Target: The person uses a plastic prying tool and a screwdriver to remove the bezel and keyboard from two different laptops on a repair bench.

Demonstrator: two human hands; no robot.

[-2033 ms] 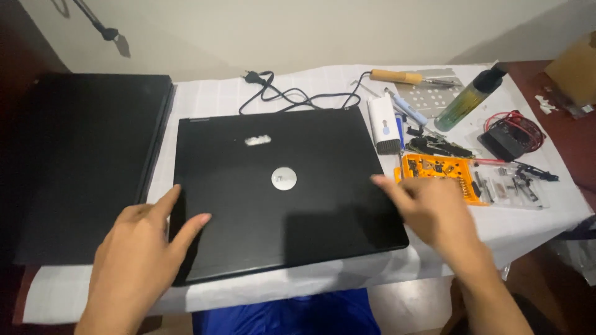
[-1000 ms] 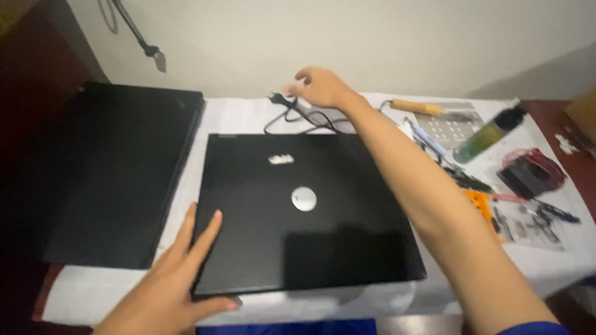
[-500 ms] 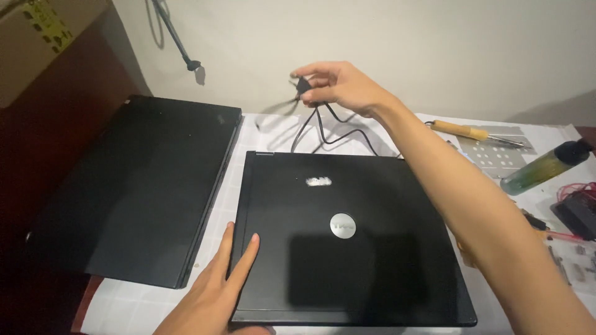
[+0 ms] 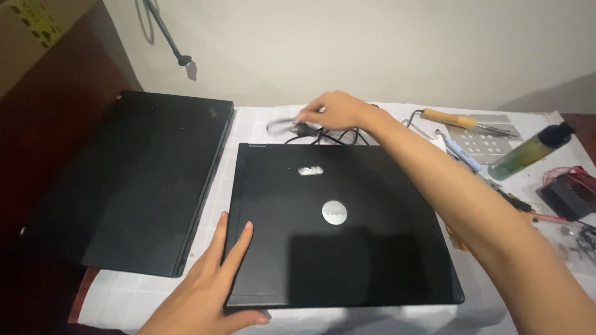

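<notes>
A closed black laptop [image 4: 338, 229] lies flat on a white cloth-covered table [image 4: 248, 124], its lid up, with a round silver badge in the middle of the lid and a small pale sticker nearer the back edge. The left hand [image 4: 208, 288] rests on the laptop's near left corner, fingers spread flat and open, the thumb tucked along the front edge; it holds nothing. The right hand [image 4: 335, 111] reaches across the lid to the back of the table, where its fingers are pinched around a black power cable [image 4: 292, 128]. The plug end sticks out to the left of the fingers, blurred, and the rest of the cable lies in loops just behind the laptop's back edge.

A 2nd black laptop [image 4: 143, 180], also closed, lies to the left of the 1st, just beside it and partly off the cloth. On the right side of the table sit a soldering iron with a wooden handle [image 4: 456, 120] on a perforated metal sheet [image 4: 490, 139], a green-tinted bottle with a black cap [image 4: 528, 152] lying tilted, and a small black device with red wires [image 4: 568, 192]. A dark cord with a plug [image 4: 167, 34] hangs against the pale wall
</notes>
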